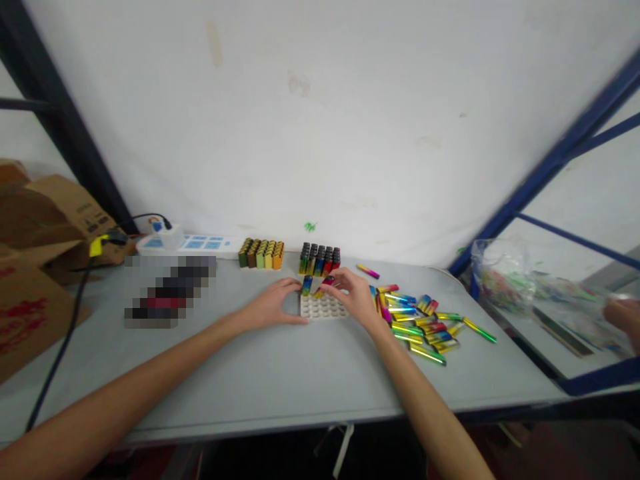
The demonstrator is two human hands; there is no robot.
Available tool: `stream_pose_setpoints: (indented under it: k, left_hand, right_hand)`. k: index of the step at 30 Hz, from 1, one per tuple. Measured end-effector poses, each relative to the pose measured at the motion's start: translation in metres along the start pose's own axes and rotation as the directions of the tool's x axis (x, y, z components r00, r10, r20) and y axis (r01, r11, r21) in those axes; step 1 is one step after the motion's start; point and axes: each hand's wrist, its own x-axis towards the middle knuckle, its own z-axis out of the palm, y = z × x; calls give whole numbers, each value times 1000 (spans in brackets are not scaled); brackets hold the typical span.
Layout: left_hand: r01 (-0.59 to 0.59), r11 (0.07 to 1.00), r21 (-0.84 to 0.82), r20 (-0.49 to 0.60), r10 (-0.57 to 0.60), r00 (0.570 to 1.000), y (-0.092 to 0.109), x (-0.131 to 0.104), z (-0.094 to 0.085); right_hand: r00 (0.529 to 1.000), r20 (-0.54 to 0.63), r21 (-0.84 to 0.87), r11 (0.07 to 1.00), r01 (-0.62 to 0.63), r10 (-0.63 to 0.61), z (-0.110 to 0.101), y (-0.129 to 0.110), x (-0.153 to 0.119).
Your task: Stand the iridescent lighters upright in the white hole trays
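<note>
A white tray with rows of holes [324,308] lies on the grey table between my hands. One blue and yellow cylinder [307,287] stands at its back left corner. My left hand [274,304] is at the tray's left edge, thumb and fingers spread apart, fingertips close to that cylinder. With my right hand [353,293] I pinch a red and yellow cylinder [327,283], tilted over the back of the tray. To the right of my right hand, many shiny multicoloured cylinders [404,311] lie in a loose pile.
Behind the tray stand a block of dark-topped coloured cylinders [319,259] and a block of yellow and green ones [261,255]. A power strip [200,244] lies by the wall. Paper bags [40,293] are at the left. Another person's hand [623,316] shows far right, beyond a blue frame [545,170].
</note>
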Motion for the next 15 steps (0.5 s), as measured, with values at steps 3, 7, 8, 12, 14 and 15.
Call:
stream_pose_setpoints:
  k: [3,7,8,12,14,15]
  left_hand:
    - [-3,1000,-8,-4,3,1000,-3,0,2]
    - [-7,1000,-13,-11,7,1000,-5,0,3]
    - [-10,1000,-14,-13,10,1000,-5,0,4]
    - [-12,1000,-10,-16,12,1000,-4,0,4]
    - [-7,1000,-4,-13,7,1000,-3,0,3]
    - [-6,1000,-1,-12,6,1000,-2,0,3]
  right_hand:
    - [1000,28,0,1000,-8,8,18,-5,0]
    - [1000,20,-14,1000,11,-11,26,-6,2]
    - [1000,19,-11,1000,14,-14,27,-5,2]
    - [1000,5,-1,1000,-2,2,28,-5,2]
    - [1000,15,-15,1000,-1,1,28,-6,2]
    - [1000,23,-28,1000,9,-8,28,-7,2]
